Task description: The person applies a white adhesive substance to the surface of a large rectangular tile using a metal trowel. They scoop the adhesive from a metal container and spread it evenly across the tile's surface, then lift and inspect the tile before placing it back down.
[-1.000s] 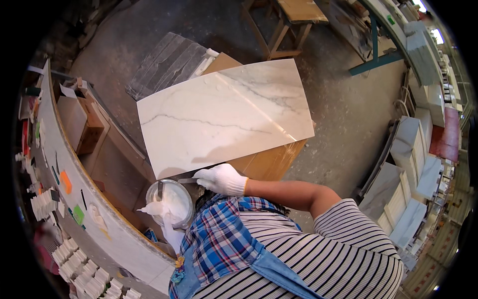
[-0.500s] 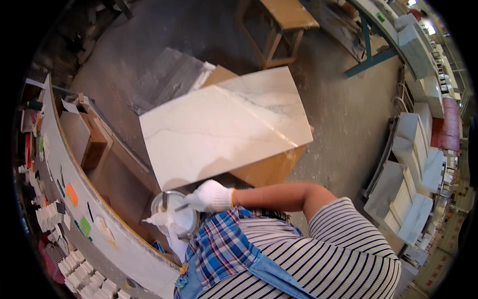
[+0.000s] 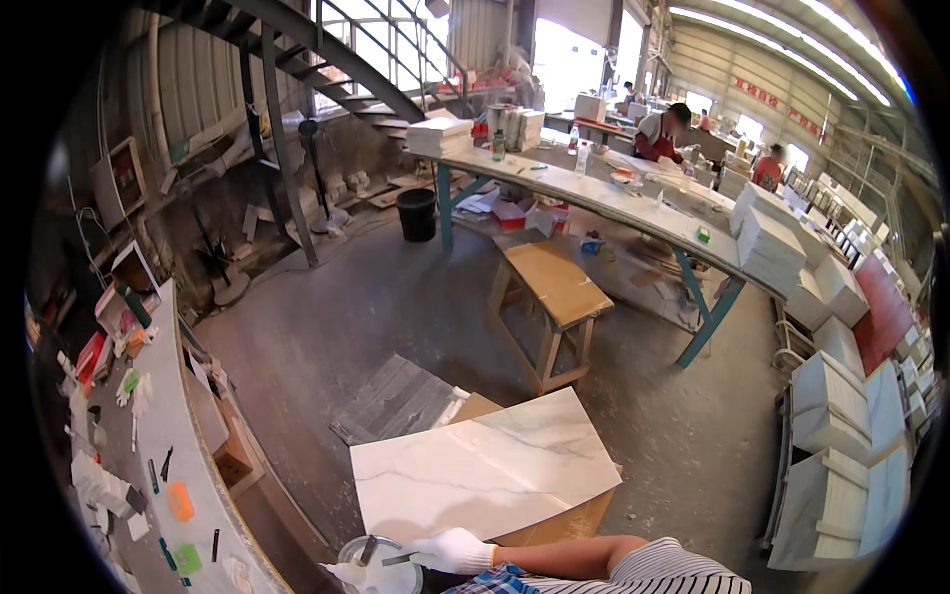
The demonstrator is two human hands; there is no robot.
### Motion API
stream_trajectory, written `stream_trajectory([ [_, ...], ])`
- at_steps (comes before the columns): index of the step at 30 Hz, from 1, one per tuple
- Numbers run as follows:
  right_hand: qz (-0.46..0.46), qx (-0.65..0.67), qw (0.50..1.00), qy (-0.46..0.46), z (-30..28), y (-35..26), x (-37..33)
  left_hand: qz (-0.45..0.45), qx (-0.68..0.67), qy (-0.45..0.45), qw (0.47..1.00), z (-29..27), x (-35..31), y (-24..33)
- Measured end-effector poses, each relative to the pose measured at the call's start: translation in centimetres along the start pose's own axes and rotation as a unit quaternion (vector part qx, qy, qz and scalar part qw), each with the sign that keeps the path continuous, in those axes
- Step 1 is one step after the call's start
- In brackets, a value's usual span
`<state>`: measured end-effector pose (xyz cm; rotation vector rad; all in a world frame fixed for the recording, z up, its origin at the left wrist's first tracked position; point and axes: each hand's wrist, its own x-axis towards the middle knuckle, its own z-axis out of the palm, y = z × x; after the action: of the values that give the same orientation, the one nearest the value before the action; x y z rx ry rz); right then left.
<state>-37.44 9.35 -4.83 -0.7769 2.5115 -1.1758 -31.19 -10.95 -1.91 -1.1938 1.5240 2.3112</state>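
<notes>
My right hand [image 3: 452, 550], in a white knitted glove, is closed round a flat grey scraper [image 3: 398, 559] that reaches over a round metal bucket [image 3: 353, 546] at the lower edge. My left hand [image 3: 348, 573], also white-gloved, lies over the bucket and is partly cut off by the frame. A short dark scraper [image 3: 369, 549] rises from its fingers. What is inside the bucket is mostly hidden by the hands. Just beyond lies a large white marble-look slab [image 3: 485, 465] with grey veins, resting on brown cardboard [image 3: 564, 520].
A grey plank-patterned panel [image 3: 396, 401] lies beyond the slab. A wooden stool [image 3: 559, 282] stands farther off, before a long workbench [image 3: 594, 188]. Along the left runs a bench [image 3: 213, 495] with small tools. Stacked tiles [image 3: 831, 406] line the right. Two people work at the back.
The view has tilted up, so the slab and bucket sit lower in the picture and the far bench and staircase show. Both hands stay at the bucket.
</notes>
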Motion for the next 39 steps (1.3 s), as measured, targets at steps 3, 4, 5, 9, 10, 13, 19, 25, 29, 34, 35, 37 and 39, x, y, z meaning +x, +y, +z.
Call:
stream_trajectory([
  [3, -0.006, 0.034, 0.999, 0.034, -1.2, -3.8, 1.6, 0.024, -0.025, -0.006, 0.999, -2.5, -1.2, 2.2],
  [4, -0.001, 0.049, 0.998, 0.028, -1.2, -5.5, 2.4, 0.037, -0.036, -0.002, 0.999, -4.3, -1.7, 2.7],
  [5, 0.002, 0.071, 0.997, 0.006, -0.5, -7.3, 2.9, 0.051, -0.048, 0.005, 0.998, -6.7, -2.4, 3.0],
  [9, -0.105, 0.063, 0.991, 0.054, -2.1, -12.0, 4.1, 0.247, 0.127, 0.018, 0.96, -12.5, -0.7, 3.2],
  [10, -0.001, 0.159, 0.987, 0.028, -2.5, -14.2, 4.2, 0.236, 0.052, 0.045, 0.969, -12.6, -0.9, 4.3],
  [13, 0.064, 0.189, 0.979, 0.044, -0.8, -16.0, 4.8, 0.167, -0.162, 0.08, 0.969, -16.5, 1.6, 3.3],
  [19, -0.009, 0.14, 0.99, -0.03, 2.0, -15.4, 6.7, 0.27, -0.237, 0.201, 0.911, -23.1, 3.9, 5.1],
  [25, -0.03, 0.126, 0.99, -0.058, 4.2, -14.2, 9.3, 0.234, -0.248, 0.292, 0.894, -31.8, 6.7, 6.8],
  [29, -0.055, 0.109, 0.986, -0.115, 5.5, -15.7, 11.1, 0.178, -0.282, 0.323, 0.886, -37.2, 8.4, 8.4],
  [34, -0.118, 0.08, 0.981, -0.133, 8.3, -18.6, 15.2, 0.163, -0.302, 0.374, 0.862, -39.1, 10.3, 12.7],
  [35, -0.133, 0.089, 0.976, -0.146, 9.1, -19.5, 16.3, 0.158, -0.292, 0.375, 0.865, -39.9, 10.4, 12.8],
  [37, -0.162, 0.108, 0.966, -0.171, 10.6, -21.8, 18.6, 0.15, -0.272, 0.375, 0.873, -41.8, 10.7, 12.7],
  [39, -0.143, 0.093, 0.969, -0.18, 11.9, -24.8, 20.7, 0.164, -0.27, 0.349, 0.882, -41.1, 9.8, 13.0],
])
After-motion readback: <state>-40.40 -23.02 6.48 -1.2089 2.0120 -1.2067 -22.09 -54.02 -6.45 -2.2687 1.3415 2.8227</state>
